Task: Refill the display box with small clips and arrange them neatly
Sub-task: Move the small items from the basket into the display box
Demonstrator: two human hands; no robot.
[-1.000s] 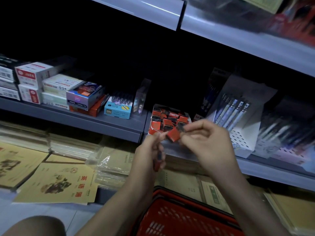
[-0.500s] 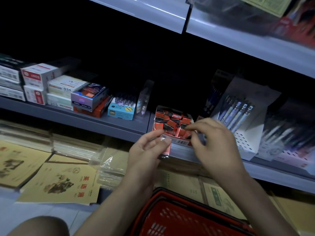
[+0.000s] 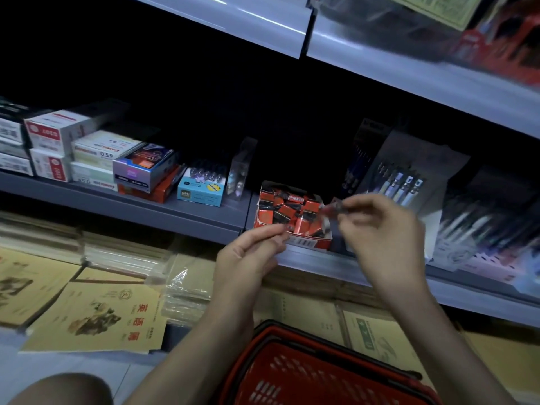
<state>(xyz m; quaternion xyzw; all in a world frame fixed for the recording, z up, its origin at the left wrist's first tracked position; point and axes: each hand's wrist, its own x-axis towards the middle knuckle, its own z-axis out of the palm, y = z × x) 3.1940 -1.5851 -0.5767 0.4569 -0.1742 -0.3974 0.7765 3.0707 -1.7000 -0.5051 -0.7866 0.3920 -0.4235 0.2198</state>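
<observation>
The display box [image 3: 307, 242] is red cardboard and stands on the grey middle shelf, filled with a jumble of small red and black clip packets [image 3: 287, 210]. My left hand [image 3: 248, 258] is at the box's front left corner, with thumb and fingers pinched together against its front wall; whether they hold anything is hidden. My right hand [image 3: 380, 232] is just right of the box, and its fingertips pinch a small blurred clip packet [image 3: 332, 208] above the box's right edge.
A red shopping basket [image 3: 318, 372] sits below my arms. Yellow exercise books [image 3: 96, 314] lie on the lower shelf. Stationery boxes [image 3: 140, 168] and a blue box [image 3: 201, 191] stand to the left, and a pen display [image 3: 403, 182] stands to the right. An upper shelf [image 3: 380, 57] overhangs.
My right hand has come away from the middle of the box to its right edge with a small packet. My left hand rose to the box's front corner.
</observation>
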